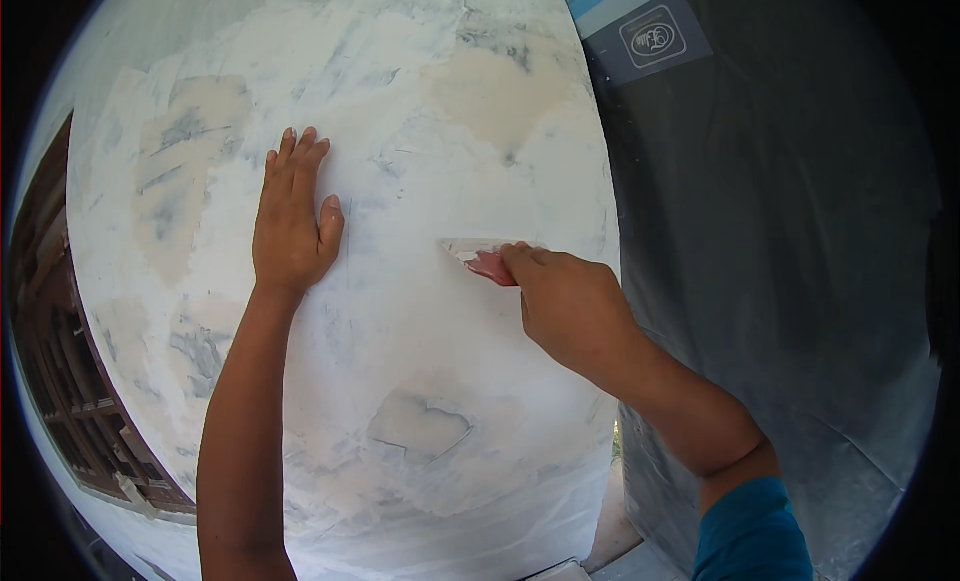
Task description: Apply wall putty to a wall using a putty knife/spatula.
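Note:
My left hand (294,216) lies flat against a patchy white wall (400,321), its fingers pointing up and the thumb a little apart. In my right hand (575,306) is a putty knife (490,265) with a reddish handle, gripped near the blade. White paste coats part of the blade, which lies at the wall's surface to the right of my left hand. Around both hands the wall carries smears of white and beige filler with grey streaks. A rough-edged grey-beige patch (420,426) shows below the knife.
At the left is a brown window frame (85,381) with bars. A dark grey sheet (770,261) hangs beyond the wall's right edge, with a blue and grey printed panel (645,31) at its top. Pale ground (610,531) shows at the lower right.

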### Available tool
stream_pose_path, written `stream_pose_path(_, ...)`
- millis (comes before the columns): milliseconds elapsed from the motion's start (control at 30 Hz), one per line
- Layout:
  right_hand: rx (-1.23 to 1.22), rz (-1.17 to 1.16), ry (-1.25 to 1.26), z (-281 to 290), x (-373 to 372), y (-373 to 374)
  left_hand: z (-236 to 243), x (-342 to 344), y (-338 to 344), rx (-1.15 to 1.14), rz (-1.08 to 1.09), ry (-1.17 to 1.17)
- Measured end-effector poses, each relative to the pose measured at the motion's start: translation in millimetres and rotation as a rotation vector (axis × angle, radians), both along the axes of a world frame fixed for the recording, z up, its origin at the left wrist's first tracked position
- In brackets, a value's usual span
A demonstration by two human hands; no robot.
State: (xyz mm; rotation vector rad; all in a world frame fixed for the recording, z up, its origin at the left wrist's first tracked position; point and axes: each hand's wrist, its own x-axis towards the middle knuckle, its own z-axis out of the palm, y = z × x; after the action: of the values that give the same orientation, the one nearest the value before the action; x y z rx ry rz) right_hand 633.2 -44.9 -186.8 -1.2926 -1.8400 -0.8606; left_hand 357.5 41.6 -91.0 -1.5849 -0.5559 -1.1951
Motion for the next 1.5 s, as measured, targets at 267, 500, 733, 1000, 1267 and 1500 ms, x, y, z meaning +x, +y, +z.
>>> stream_pose_path(267,0.665,-0.177,0.045,160.8,41.7,40.0,3.2,12.3,0.3,0.006,-0.053,0.018)
stream_pose_path(500,0.44,-0.185,-0.334,-49.4,-19.8,56.0,0.6,2.3,0.6,-0.004,-0.036,0.007)
stream_pose_path(733,0.482,-0.078,0.108,84.3,2.7,3.2,-0.8,-1.3,-2.9,-0.02,-0.016,-0.003)
stream_pose_path(1000,0.459,-0.188,-0.279,-57.8,-3.6,78.5,1.0,0.4,1.2,0.01,-0.015,0.008)
stream_pose_path(1267,0.176,0.156,0.109,-23.6,11.2,-22.7,-1.7,-6.0,0.2,0.011,-0.004,-0.001)
stream_pose_path(1500,0.697,-0.259,-0.079,37.8,58.9,84.2,3.0,12.2,-1.3,-0.005,-0.057,0.047)
